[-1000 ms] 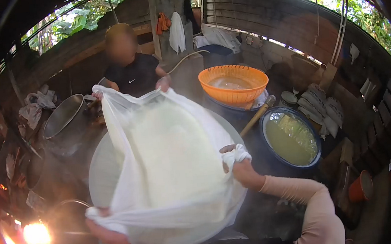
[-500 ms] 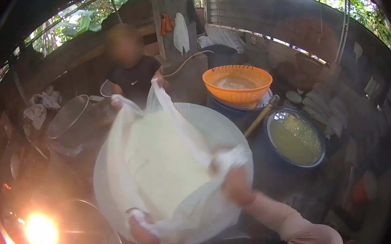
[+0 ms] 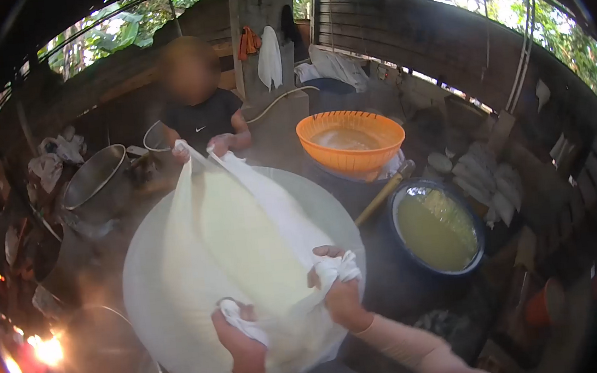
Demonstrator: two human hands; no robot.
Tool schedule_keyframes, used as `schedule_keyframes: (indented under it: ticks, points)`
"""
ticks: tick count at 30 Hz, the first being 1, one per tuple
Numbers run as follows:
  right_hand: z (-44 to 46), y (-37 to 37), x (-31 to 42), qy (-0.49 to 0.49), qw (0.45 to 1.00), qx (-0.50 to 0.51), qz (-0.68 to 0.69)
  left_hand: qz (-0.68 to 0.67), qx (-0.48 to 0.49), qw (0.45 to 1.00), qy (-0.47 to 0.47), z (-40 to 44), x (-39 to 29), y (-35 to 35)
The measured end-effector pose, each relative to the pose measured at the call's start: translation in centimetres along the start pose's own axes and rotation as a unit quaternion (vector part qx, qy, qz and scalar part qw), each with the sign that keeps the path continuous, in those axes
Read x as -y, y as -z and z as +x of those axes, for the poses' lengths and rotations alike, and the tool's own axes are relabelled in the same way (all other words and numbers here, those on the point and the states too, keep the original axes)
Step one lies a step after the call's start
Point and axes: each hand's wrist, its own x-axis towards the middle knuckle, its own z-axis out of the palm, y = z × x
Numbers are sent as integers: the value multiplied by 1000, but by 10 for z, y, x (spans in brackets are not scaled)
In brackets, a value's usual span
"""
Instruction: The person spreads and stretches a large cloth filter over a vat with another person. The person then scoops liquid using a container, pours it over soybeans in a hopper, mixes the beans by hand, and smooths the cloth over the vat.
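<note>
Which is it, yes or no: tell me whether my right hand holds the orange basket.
No, the right hand grips a bunched end of the white cloth.

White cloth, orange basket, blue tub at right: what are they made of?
White cloth: thin, matte fabric, as it bunches and drapes in soft folds; fibre can't be told.
Orange basket: probably moulded plastic, given its even bright colour and ribbed wall; slight sheen.
Blue tub: likely plastic, judging by its uniform dark blue and smooth rounded rim.
</note>
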Motion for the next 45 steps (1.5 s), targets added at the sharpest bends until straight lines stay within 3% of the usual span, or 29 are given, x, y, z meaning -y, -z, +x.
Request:
schedule_keyframes:
  ticks: [2,3,5,7,8,10,11,12,13,14,16,17,18,19,20,21,23,27,29,31,33,34,36,38,39,40,42,43,45]
  points:
    - [10,3,-2,0,999,-15,-33,10,67,997,-29,-20,-38,-11]
    - [18,8,6,4,995,7,-100,2,95,986,-140,-3,-57,18]
    - [28,16,10,11,986,33,-164,136,168,945,-247,11,-137,39]
    - [36,18,2,-6,988,29,-149,116,-105,906,-394,34,-168,54]
    - [37,10,-1,-8,988,45,-150,112,-118,902,-400,31,-173,63]
    - [32,-4,-15,-4,987,-17,-158,54,-59,935,-346,7,-167,63]
    - [29,-10,-36,-5,990,-62,-130,17,-77,930,-359,-10,-146,31]
    - [30,5,-95,52,898,-27,-436,8,-11,943,-332,-15,-128,31]
    - [22,23,-149,109,711,8,-695,-4,57,951,-302,-13,-108,33]
    - [0,20,-172,112,711,5,-694,-7,60,951,-303,-14,-95,32]
    - [-41,-15,-217,230,616,120,-744,-5,92,985,-149,-14,-73,25]
    - [-44,-19,-224,283,559,175,-759,-4,100,984,-147,-15,-69,23]
    - [-36,-18,-177,240,794,85,-552,25,1,994,-106,-16,-66,22]
    - [-19,-20,-96,174,942,-11,-286,52,-100,992,-62,-16,-62,25]
    - [13,8,-20,290,835,64,-463,148,-83,982,-83,-14,-68,42]
    - [21,8,41,182,981,52,-47,244,-68,962,-100,-12,-77,65]
    - [47,41,66,123,962,-19,242,197,-50,972,-116,-5,-100,83]
    - [26,50,34,104,984,-53,137,136,16,974,-183,5,-108,75]
    - [16,31,22,93,986,-49,130,5,-197,959,-205,29,-61,50]
    - [10,24,20,85,987,-55,125,132,-63,958,-247,64,22,76]
    - [6,9,20,58,998,19,33,128,48,988,-72,43,54,54]
    - [5,3,15,57,998,10,40,138,52,986,-71,24,46,35]
    - [12,3,-2,1,1000,24,-18,-71,227,969,63,-21,-6,-1]
    - [25,10,-6,-18,999,9,-39,-29,140,988,-49,-12,-63,17]
    - [33,16,-4,-11,994,23,-102,145,122,956,-223,-2,-97,29]
    - [36,18,-4,-3,986,39,-162,312,97,862,-386,11,-132,40]
    - [33,15,-8,-13,989,24,-148,156,-93,926,-332,29,-181,45]
    - [34,9,-10,-17,990,7,-136,155,-93,924,-336,29,-183,54]
    - [32,-4,-32,6,994,-26,-104,29,124,927,-354,17,-170,71]
